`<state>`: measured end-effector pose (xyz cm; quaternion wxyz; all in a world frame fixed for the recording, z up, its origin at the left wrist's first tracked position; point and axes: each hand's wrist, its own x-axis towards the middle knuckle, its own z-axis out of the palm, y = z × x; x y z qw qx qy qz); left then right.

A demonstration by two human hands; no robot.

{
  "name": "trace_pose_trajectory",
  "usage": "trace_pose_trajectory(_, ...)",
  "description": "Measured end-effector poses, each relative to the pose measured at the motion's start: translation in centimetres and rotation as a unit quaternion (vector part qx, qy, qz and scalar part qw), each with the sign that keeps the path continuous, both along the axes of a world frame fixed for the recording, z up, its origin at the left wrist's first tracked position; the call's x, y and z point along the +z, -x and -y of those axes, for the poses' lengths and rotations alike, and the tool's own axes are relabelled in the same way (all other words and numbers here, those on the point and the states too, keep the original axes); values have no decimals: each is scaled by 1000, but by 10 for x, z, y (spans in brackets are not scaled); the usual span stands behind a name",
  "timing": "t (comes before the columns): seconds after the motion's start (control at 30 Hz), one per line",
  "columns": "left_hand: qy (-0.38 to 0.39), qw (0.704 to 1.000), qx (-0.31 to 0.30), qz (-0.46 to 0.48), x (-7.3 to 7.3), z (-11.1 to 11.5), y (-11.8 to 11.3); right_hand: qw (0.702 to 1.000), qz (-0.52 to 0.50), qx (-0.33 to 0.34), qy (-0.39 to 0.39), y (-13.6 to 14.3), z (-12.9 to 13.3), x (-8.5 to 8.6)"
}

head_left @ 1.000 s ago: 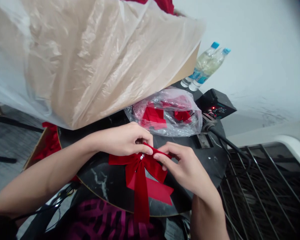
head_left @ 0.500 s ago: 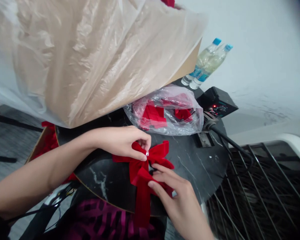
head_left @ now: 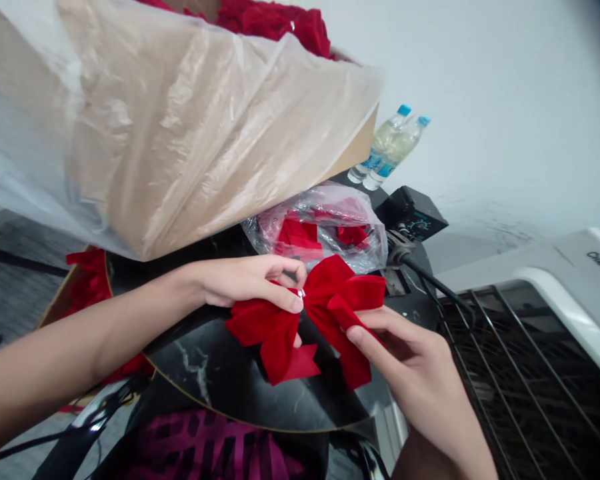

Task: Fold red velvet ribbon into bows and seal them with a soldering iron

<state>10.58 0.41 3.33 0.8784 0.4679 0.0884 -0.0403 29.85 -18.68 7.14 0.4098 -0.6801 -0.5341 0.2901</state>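
A red velvet bow [head_left: 310, 313] with a small silver clasp at its knot is held just above a round black marble tabletop [head_left: 220, 380]. My left hand [head_left: 250, 283] pinches the bow at the knot between thumb and fingers. My right hand [head_left: 415, 373] holds the bow's right loop and tail from below, fingers spread under the fabric. The bow's tails hang down over the tabletop.
A large cardboard box lined with clear plastic [head_left: 170, 120] holds more red bows and looms over the table's far left. A clear bag of red ribbon pieces [head_left: 320, 230] lies behind the bow. A black control unit [head_left: 413, 213], two water bottles [head_left: 387, 147] and a wire grille [head_left: 520, 373] stand at right.
The bow has been lifted and turned, its right loop now raised and spread. My right hand moved from the tails near the front to the right loop.
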Motion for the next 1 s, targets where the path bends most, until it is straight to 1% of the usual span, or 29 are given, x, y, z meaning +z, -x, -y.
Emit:
trace_pose_trajectory(0.1,41,999,15,20,-3,3,-2,1000,5,17,-16,-5,-7,6)
trace_pose_trajectory(0.23,72,996,11,53,-7,4,-5,998,11,34,-48,-8,-14,7)
trace_pose_trajectory(0.4,100,993,32,44,-8,4,-8,995,54,18,-83,-10,-15,5)
trace_pose_trajectory(0.53,136,989,37,36,-8,4,-11,993,81,20,-82,-12,-19,6)
trace_pose_trajectory(0.6,150,986,60,49,-7,5,-12,991,96,14,-87,-13,-24,4)
trace_pose_trajectory(0.67,151,983,93,56,-6,6,-12,989,105,5,-100,-15,-30,2)
trace_pose_trajectory(0.73,139,982,113,53,-4,5,-11,987,113,8,-113,-18,-35,0)
trace_pose_trajectory(0.83,110,986,116,50,-2,4,-12,983,128,33,-127,-23,-41,2)
trace_pose_trajectory(1.0,92,985,135,62,-3,3,-14,975,159,72,-139,-33,-47,8)
